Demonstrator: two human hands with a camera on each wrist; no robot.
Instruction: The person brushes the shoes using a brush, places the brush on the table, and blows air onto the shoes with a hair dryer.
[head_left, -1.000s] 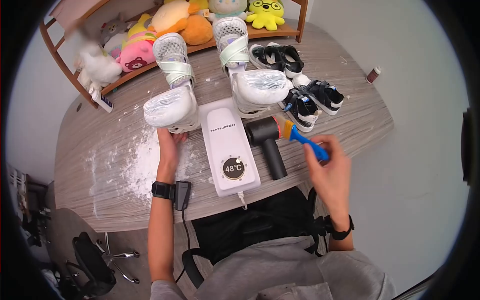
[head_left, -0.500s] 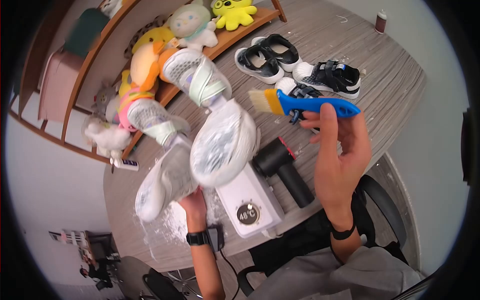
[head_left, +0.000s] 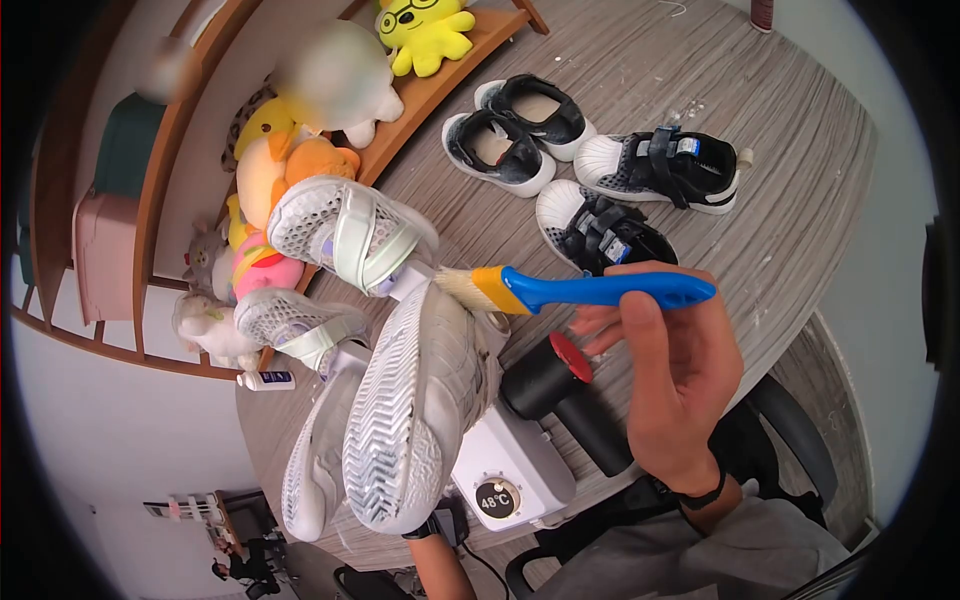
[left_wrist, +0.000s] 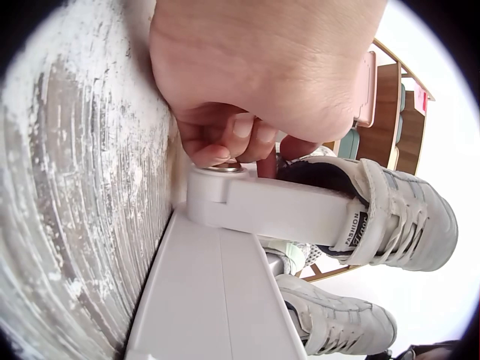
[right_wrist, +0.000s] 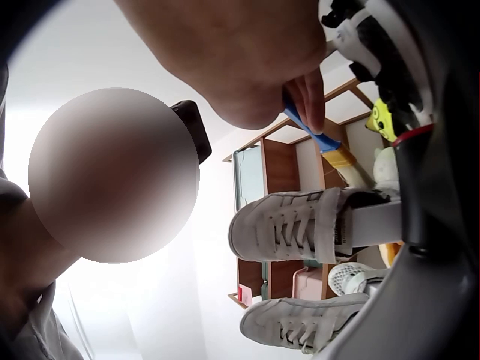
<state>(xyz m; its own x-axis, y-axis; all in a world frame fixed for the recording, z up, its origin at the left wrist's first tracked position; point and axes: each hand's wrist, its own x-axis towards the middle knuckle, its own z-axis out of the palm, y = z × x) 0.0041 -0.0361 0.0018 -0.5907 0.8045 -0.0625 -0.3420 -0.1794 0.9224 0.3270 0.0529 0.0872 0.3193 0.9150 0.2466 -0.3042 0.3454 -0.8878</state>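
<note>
My right hand [head_left: 690, 370] grips a blue-handled brush [head_left: 610, 290], its pale bristles against the side of the nearer white sneaker [head_left: 410, 420] by the heel. This sneaker and a second white sneaker [head_left: 325, 440] sit on the arms of a white shoe dryer [head_left: 515, 480] reading 48°C, their patterned soles toward the head camera. Those shoes hide my left hand in the head view. In the left wrist view, my left hand [left_wrist: 262, 67] has its fingers curled at a dryer arm's hinge [left_wrist: 217, 176], fingertips on the round metal cap.
Behind the sneakers are mesh shoes with straps [head_left: 355, 240]. A black hair dryer [head_left: 565, 400] lies beside the shoe dryer. Black-and-white shoes [head_left: 660, 170] stand farther back on the table. A shelf [head_left: 430, 90] with plush toys and a white bottle [head_left: 265, 380] are on the left.
My right hand has raised the brush from beside the hair dryer and brought it left to the nearer sneaker. The head view has tilted, and the sneakers' soles now face it more fully.
</note>
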